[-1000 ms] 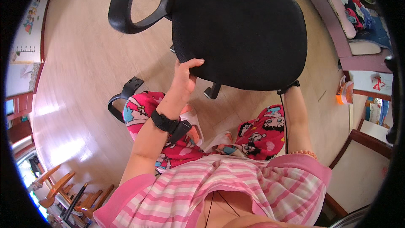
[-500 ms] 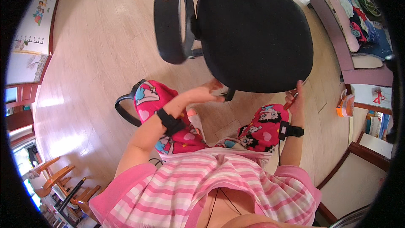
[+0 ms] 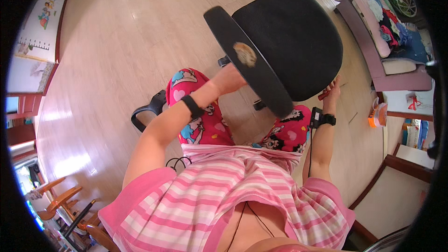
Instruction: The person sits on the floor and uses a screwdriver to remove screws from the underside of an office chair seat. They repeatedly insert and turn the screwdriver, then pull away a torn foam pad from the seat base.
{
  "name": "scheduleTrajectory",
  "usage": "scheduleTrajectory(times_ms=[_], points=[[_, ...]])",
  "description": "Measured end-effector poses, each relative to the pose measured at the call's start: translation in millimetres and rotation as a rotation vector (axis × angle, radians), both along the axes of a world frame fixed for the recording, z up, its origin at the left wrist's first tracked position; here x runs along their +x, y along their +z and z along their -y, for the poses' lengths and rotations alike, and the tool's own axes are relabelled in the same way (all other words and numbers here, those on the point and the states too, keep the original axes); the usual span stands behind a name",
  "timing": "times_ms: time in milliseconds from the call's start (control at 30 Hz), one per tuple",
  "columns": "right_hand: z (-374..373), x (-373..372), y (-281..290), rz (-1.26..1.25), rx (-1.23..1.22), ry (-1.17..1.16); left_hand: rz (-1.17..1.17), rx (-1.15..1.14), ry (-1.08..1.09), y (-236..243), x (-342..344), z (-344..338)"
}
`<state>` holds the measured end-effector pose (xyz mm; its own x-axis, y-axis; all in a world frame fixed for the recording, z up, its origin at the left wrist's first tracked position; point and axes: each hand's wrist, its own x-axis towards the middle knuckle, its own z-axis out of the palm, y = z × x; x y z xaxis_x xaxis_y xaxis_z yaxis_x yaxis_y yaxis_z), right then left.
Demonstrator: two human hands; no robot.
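A black office chair seat [image 3: 294, 32] fills the upper middle. Along its lower left side runs a black armrest [image 3: 268, 77] with a worn, pale patch on top. My left hand [image 3: 231, 79] reaches under the armrest, and its fingers are hidden there. At the seat's right edge my right hand [image 3: 332, 92] is closed round a small red-brown handle [image 3: 323, 95], whose far end I cannot make out. A second black armrest loop [image 3: 148, 112], apart from the seat, shows beside my left knee.
Pale wood flooring [image 3: 126, 32] surrounds the chair. A mauve sofa [image 3: 368, 46] with piled clothes [image 3: 394, 28] stands at the far right. Below it is an orange-and-clear container [image 3: 378, 115]. Wooden furniture [image 3: 63, 200] is at the lower left, and a white cabinet [image 3: 392, 200] at the lower right.
The chair has turned counterclockwise, bringing its armrest from the left side round toward me. My left hand has gone from the seat's near edge to under the armrest. My right hand has moved slightly farther away.
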<state>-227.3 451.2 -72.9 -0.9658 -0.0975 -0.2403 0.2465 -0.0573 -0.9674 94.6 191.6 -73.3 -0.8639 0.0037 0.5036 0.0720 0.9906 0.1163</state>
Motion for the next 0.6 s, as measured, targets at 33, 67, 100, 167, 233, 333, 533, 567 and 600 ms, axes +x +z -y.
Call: scheduleTrajectory(times_ms=[33,67,100,167,233,333,533,567,600], points=[[-2.0,4.2,-4.3,0.053,-0.023,0.058,-0.041,-0.005,0.001,0.4,-3.4,-13.7],[-8.5,10.9,-9.6,0.078,-0.043,0.147,-0.097,-0.016,0.002,-2.6,-10.0,-28.3],[-18.0,21.5,-12.2,0.116,-0.033,0.167,-0.092,0.070,-0.017,-4.6,-18.8,-42.6],[-22.7,46.2,-22.4,0.255,-0.157,0.151,-0.115,0.224,-0.050,-5.9,-42.4,-63.5],[-24.1,73.3,-33.4,0.311,-0.322,0.135,0.011,0.544,0.019,-7.6,-56.8,-82.0],[-24.5,100.2,-48.5,0.296,-0.445,0.207,0.190,0.980,0.086,-15.0,-73.4,-99.2],[2.5,80.6,-76.6,0.543,-0.760,0.646,0.219,1.451,-0.215,-54.5,-97.5,-82.6],[9.0,79.6,-78.5,0.519,-0.821,0.707,0.251,1.650,-0.296,-57.8,-100.7,-73.3],[16.0,77.1,-79.1,0.503,-0.763,0.637,0.281,1.847,-0.377,-59.4,-105.3,-63.9]])
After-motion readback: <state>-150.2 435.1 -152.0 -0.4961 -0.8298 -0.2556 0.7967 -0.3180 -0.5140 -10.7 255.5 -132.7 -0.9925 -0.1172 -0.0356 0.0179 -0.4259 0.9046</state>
